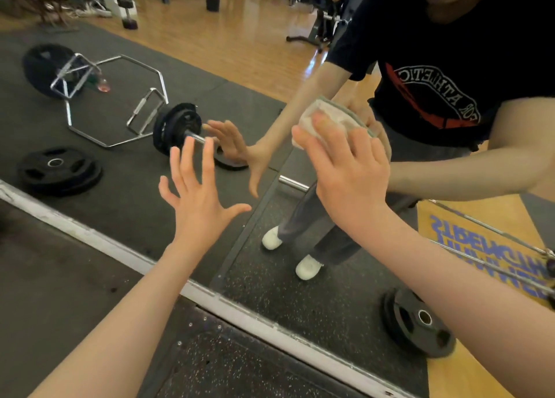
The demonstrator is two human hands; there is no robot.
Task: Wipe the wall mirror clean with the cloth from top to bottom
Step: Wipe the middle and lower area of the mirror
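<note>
From the head view, one cloth (pixel 327 121) is pressed flat against the wall mirror (pixel 126 187) by the right hand (pixel 345 169), fingers straight. The left hand (pixel 198 193) is held spread and grasps nothing. Three loose weight plates (pixel 58 169) and one hex bar (pixel 120 97) are reflected.

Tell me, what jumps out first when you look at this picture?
The two hands up against the wall mirror: the right hand presses a folded cloth flat on the glass, right of centre, and the left hand is spread open mid-frame. Reflected on the left lies a shiny hexagonal barbell on dark matting.
</note>
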